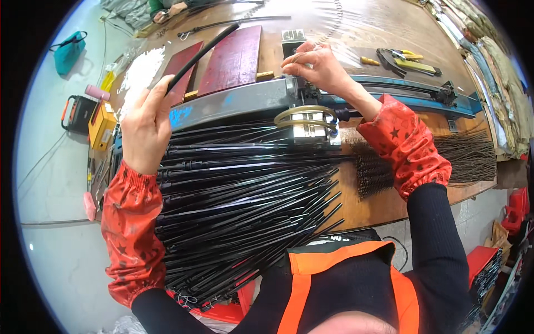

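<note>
The left hand is closed in a fist around a thin black tube, thumb and fingers wrapped on its near end. The tube runs up and to the right from the fist, passing over two dark red boards and ending near the far side of the workbench.

The right hand has its fingertips pressed together in a pinch on a thin coiled wire spring, which curves away toward the far edge of the bench. The pinch sits just above the head of a small metal machine that is fixed across a long blue-grey rail. A bent brass-coloured loop lies on the machine's front, just under the right wrist.

Between the two forearms, a thick pile of black tubes fans out from under the rail toward the person's chest and overhangs the near bench edge. It leaves little bare room on the left. To the right of the pile lies a bundle of dark wire springs, near the right sleeve, with a strip of bare wood between them at the bench's near edge.

Beyond the rail on the right, pliers with yellow handles lie well apart from the right hand. Off the bench's left edge, a yellow box stands on the pale floor.
</note>
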A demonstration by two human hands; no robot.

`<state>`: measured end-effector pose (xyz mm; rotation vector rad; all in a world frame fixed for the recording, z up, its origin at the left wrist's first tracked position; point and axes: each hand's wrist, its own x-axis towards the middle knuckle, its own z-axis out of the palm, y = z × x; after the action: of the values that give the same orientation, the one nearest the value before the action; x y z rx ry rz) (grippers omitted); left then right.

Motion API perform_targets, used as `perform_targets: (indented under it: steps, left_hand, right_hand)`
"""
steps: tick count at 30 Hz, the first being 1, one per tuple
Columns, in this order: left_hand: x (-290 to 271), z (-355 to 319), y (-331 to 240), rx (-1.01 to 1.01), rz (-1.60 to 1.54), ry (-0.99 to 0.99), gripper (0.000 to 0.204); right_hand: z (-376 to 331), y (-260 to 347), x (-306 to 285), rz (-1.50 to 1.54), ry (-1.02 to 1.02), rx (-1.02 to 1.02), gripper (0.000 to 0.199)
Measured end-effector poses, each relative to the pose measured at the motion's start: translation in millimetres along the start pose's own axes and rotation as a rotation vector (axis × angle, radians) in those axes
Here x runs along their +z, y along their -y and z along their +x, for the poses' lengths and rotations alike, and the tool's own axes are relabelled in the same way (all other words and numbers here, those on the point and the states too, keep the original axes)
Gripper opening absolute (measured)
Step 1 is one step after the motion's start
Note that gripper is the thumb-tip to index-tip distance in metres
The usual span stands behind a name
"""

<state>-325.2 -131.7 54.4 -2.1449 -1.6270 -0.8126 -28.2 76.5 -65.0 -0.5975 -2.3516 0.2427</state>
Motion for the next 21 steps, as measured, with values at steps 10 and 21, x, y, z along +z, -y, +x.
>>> perform_targets:
  steps: [10, 21]
  left_hand:
    - [20, -5, 16, -0.089, 0.001, 0.042, 0.032]
    - [85, -14, 26, 0.062, 0.027, 0.283, 0.025]
  right_hand:
    - [21, 22, 8, -0.291, 0.127, -0.210, 0.012]
    - [-163, -100, -158, -0.709, -0.058, 0.208, 0.008]
